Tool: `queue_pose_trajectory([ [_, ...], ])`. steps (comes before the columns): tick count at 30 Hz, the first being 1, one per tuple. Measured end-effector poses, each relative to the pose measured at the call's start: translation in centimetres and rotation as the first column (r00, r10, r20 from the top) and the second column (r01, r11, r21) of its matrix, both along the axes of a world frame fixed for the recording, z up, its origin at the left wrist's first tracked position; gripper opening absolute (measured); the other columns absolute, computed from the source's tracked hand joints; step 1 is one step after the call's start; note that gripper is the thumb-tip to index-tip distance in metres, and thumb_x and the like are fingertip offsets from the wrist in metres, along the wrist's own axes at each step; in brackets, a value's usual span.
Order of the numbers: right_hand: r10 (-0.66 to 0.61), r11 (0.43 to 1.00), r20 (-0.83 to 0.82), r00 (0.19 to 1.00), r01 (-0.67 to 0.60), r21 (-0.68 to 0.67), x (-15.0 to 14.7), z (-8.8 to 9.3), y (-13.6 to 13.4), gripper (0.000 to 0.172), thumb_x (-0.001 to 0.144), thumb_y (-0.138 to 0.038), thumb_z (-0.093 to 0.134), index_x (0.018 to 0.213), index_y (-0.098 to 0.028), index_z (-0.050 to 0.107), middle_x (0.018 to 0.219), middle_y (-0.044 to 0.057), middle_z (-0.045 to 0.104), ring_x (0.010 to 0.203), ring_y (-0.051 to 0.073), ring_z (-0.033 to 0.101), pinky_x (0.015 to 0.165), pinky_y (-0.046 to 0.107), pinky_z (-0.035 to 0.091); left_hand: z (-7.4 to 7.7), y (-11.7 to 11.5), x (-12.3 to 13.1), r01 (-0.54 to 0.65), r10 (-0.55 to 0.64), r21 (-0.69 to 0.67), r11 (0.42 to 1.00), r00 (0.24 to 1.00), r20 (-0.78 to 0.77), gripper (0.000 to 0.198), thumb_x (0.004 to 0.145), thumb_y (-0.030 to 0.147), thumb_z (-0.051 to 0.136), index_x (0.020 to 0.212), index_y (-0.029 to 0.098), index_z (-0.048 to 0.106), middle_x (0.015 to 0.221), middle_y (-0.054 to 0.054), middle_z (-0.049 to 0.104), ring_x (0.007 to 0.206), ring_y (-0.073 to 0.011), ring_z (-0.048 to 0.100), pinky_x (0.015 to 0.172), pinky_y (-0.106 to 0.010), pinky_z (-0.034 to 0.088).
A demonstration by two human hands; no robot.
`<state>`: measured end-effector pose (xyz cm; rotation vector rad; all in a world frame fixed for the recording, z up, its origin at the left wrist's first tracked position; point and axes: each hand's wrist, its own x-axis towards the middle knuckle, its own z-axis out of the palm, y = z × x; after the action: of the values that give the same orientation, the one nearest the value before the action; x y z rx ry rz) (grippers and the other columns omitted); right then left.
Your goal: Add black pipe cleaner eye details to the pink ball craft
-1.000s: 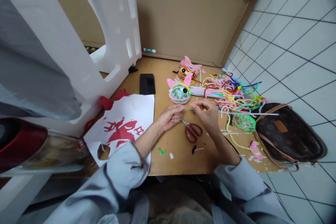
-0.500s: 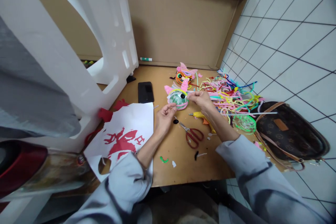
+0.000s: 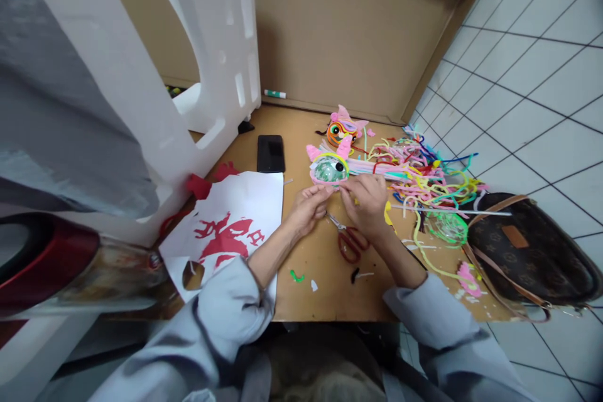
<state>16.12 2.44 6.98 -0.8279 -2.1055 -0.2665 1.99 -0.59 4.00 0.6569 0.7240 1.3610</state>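
My left hand (image 3: 308, 208) and my right hand (image 3: 369, 201) meet at their fingertips, both pinched, just below a craft animal head (image 3: 327, 169). The head has a green-and-clear round body, pink pipe-cleaner ears and one black-and-white eye. Whatever is between my fingers is too small to make out. Under my right hand lie red-handled scissors (image 3: 351, 245), open-bladed and partly covered. A yellow glue gun (image 3: 388, 213) is mostly hidden behind that hand. Behind the head sits a second craft animal head (image 3: 343, 132), orange and pink.
Pipe cleaners (image 3: 414, 169) in many colours heap at the right, near a green mesh oval (image 3: 445, 228) and a brown handbag (image 3: 532, 251). At the left are a phone (image 3: 271, 154), white paper with red cut-outs (image 3: 268, 201) and a white plastic panel (image 3: 230, 25). Cardboard (image 3: 348, 31) stands behind.
My hands have come together, the right moving down from beside the eye. The small black disc by the scissors' tips no longer shows. The view has shifted slightly.
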Motion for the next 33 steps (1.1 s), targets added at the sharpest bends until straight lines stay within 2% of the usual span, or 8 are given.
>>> queue_pose_trajectory([
  [6,-0.022,0.974,0.093,0.995,0.000,0.225,0.3,-1.3,-0.2,0.017,0.091,-0.016,0.050,0.083,-0.020,0.065,0.068,0.002,0.063,0.068,0.015,0.051,0.071,0.032,0.030,0.1,-0.1,0.0,0.025,-0.024,-0.001,1.000,0.999,0.025,0.040,0.056,0.040,0.084,0.070,0.012,0.059,0.046,0.013,0.023,0.038,0.0005,0.014,0.039,-0.016,0.007],
  [12,-0.040,0.963,0.163,0.986,-0.005,0.269,0.7,-1.6,-0.3,0.017,0.091,-0.015,0.050,0.083,-0.020,0.064,0.069,0.002,0.063,0.069,0.015,0.048,0.076,0.032,0.029,0.2,-0.3,0.2,0.058,-0.058,-0.013,0.998,0.998,-0.010,0.041,0.055,0.042,0.084,0.068,0.012,0.058,0.045,0.012,0.026,0.037,0.0008,0.016,0.039,-0.017,0.007],
  [19,-0.047,0.929,0.223,0.974,-0.039,0.367,1.2,-2.1,-0.2,0.014,0.091,-0.014,0.051,0.087,-0.018,0.064,0.075,0.002,0.066,0.075,0.014,0.052,0.077,0.032,0.030,0.4,-0.4,0.3,0.077,-0.077,-0.033,0.996,0.997,0.000,0.042,0.054,0.041,0.084,0.068,0.012,0.057,0.045,0.013,0.025,0.038,0.0009,0.015,0.039,-0.016,0.008],
  [24,-0.017,0.950,0.192,0.981,-0.043,0.308,1.2,-2.4,-0.2,0.014,0.091,-0.015,0.051,0.093,-0.019,0.064,0.074,0.002,0.065,0.074,0.014,0.052,0.078,0.032,0.031,0.4,-0.4,0.3,0.053,-0.053,-0.038,0.998,0.999,-0.009,0.038,0.055,0.038,0.083,0.067,0.012,0.058,0.046,0.012,0.026,0.038,0.0009,0.016,0.039,-0.016,0.008],
  [28,-0.020,0.978,0.019,1.000,0.016,0.206,1.4,-2.6,-0.1,0.010,0.090,-0.017,0.055,0.087,-0.020,0.065,0.075,0.002,0.065,0.073,0.015,0.054,0.075,0.032,0.034,0.3,-0.3,0.3,0.014,-0.015,-0.043,0.999,1.000,-0.019,0.037,0.054,0.037,0.083,0.067,0.012,0.058,0.045,0.012,0.026,0.038,0.0008,0.016,0.040,-0.017,0.007],
  [33,-0.081,0.993,-0.178,0.981,0.094,0.068,2.1,-2.8,-0.6,0.012,0.089,-0.019,0.056,0.081,-0.020,0.065,0.072,0.002,0.064,0.072,0.016,0.057,0.072,0.032,0.039,0.1,-0.3,0.5,0.013,-0.015,-0.046,0.999,0.999,-0.043,0.040,0.053,0.039,0.084,0.067,0.012,0.058,0.045,0.012,0.027,0.038,0.0008,0.016,0.040,-0.018,0.007],
])
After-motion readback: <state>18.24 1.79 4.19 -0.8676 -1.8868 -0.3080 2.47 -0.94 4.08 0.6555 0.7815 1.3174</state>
